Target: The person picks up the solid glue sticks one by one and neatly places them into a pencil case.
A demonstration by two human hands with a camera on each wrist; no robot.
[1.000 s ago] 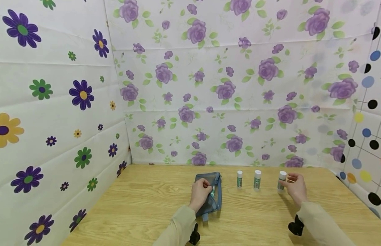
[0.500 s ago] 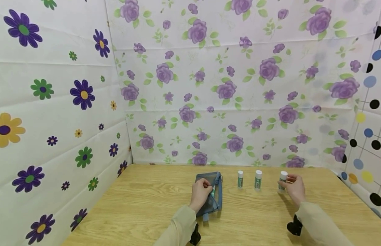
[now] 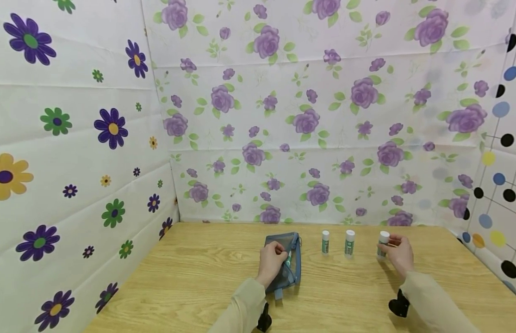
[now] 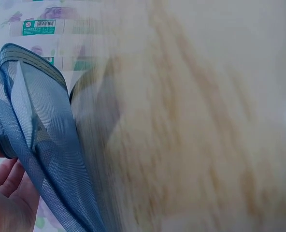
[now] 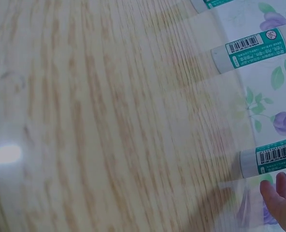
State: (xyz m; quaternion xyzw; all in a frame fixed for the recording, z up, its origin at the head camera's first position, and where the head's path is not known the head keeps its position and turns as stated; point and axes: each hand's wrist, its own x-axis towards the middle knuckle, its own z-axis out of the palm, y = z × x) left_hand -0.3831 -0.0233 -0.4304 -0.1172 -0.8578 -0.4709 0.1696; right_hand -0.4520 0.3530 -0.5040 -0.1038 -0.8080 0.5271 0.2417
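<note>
My left hand (image 3: 271,262) pinches the near-left edge of a blue mesh zip pouch (image 3: 298,268) lying on the table. The pouch's mouth gapes, and a green-and-white item (image 3: 289,259) shows inside, partly hidden. In the left wrist view the fingers (image 4: 10,181) hold the folded mesh from below. My right hand (image 3: 400,256) holds an upright glue stick (image 3: 383,241) with a white cap and green label, thumb on one side and fingers on the other. The right wrist view shows that glue stick's base (image 5: 249,164) and barcode, with part of the hand cut off by the frame edge.
Two more glue sticks, a slimmer one (image 3: 325,242) and a thicker one (image 3: 349,244), stand upright between the pouch and my right hand. The wooden table (image 3: 191,277) ends at a floral cloth backdrop (image 3: 241,185), with cloth walls at both sides.
My right hand has moved slightly left, closer round the right glue stick. The left hand, the pouch and the other glue sticks stay in place.
</note>
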